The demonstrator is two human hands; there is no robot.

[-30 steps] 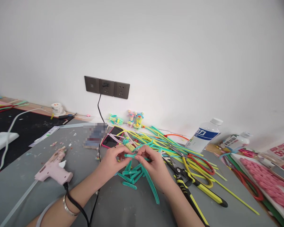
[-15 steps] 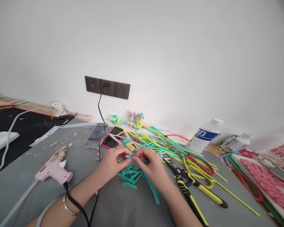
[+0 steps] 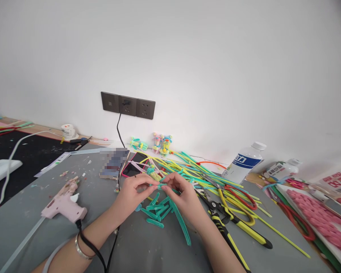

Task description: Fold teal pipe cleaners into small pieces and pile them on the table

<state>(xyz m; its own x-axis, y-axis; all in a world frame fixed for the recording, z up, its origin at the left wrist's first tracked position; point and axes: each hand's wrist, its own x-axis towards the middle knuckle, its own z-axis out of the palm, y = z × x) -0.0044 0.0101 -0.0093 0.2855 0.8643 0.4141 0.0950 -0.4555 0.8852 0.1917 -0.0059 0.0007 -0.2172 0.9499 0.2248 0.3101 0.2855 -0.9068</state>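
Note:
Near the middle of the grey table, my left hand (image 3: 136,190) and my right hand (image 3: 179,189) meet, each pinching a short teal fuzzy stem (image 3: 160,186) between thumb and fingertips. Fingers partly cover that stem. Just below lie several cut teal pieces (image 3: 156,212) in a loose pile. A longer folded teal stem (image 3: 182,223) reaches down beside my right hand. Behind the fingertips sits a small yellow-green figure (image 3: 152,172).
A pink glue gun (image 3: 65,203) lies left with its cord by my left forearm. To the right are yellow-black pliers (image 3: 224,214), orange-handled scissors (image 3: 243,195), long stems (image 3: 187,165) and a bottle (image 3: 244,163). A phone (image 3: 134,165) lies behind my left hand.
My fingertips have shifted slightly on the teal stem, and my left hand has moved a little left. The cut pieces below have stayed in place.

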